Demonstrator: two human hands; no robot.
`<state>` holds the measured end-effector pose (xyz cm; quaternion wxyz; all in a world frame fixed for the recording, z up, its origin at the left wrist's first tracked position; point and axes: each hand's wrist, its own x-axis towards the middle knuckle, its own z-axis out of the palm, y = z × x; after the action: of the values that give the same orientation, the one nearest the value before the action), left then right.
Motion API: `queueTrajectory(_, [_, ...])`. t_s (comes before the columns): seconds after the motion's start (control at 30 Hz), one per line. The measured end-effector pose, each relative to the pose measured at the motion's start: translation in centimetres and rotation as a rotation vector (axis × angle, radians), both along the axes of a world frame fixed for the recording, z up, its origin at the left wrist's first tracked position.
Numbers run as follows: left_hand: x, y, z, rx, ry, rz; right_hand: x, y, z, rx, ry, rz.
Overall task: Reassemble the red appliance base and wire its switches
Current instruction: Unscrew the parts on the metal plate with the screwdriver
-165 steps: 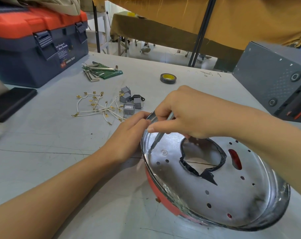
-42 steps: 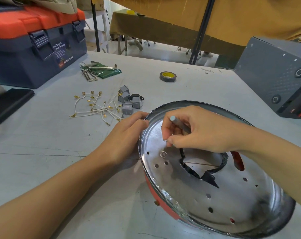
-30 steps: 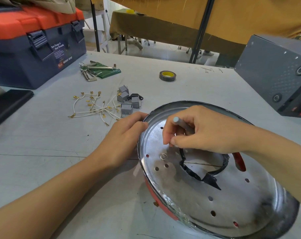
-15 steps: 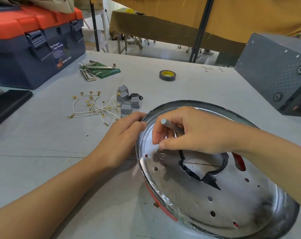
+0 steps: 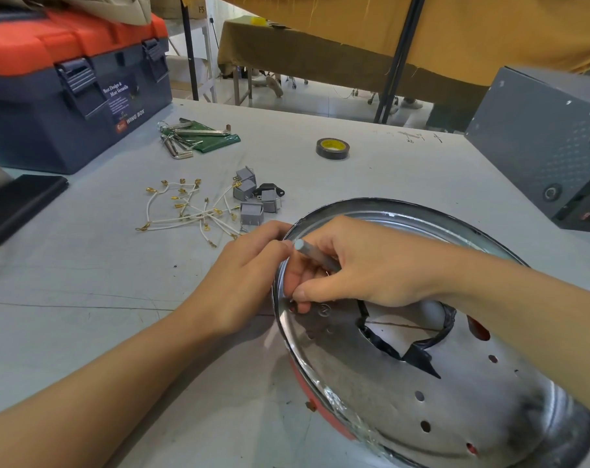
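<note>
With the screwdriver now gripped in the right hand, a fastener is apparently pinched beside the left hand, which grips the plate rim, suggesting the next fixing.

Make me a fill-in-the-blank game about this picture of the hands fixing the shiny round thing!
1. The right hand grips a thin grey ____ over the metal plate.
2. The roll of tape has a ____ middle.
3. The toolbox lid is ____.
4. The white wires lie to the ____ of the grey switches.

Missing words: screwdriver; yellow; orange; left
</note>
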<state>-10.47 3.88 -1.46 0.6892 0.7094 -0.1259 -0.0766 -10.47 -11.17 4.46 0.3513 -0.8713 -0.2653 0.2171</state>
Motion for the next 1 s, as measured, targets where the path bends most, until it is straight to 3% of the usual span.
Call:
queueTrajectory(0.43, [0.13,0.29,0.23,0.165,-0.099,0.028,0.14,0.46,0.47,-0.059,0.033,0.051])
queueTrajectory(1.0, [0.26,0.21,0.03,0.112,-0.061,0.040,0.07,0.90,0.19,-0.132,-0.013,-0.009])
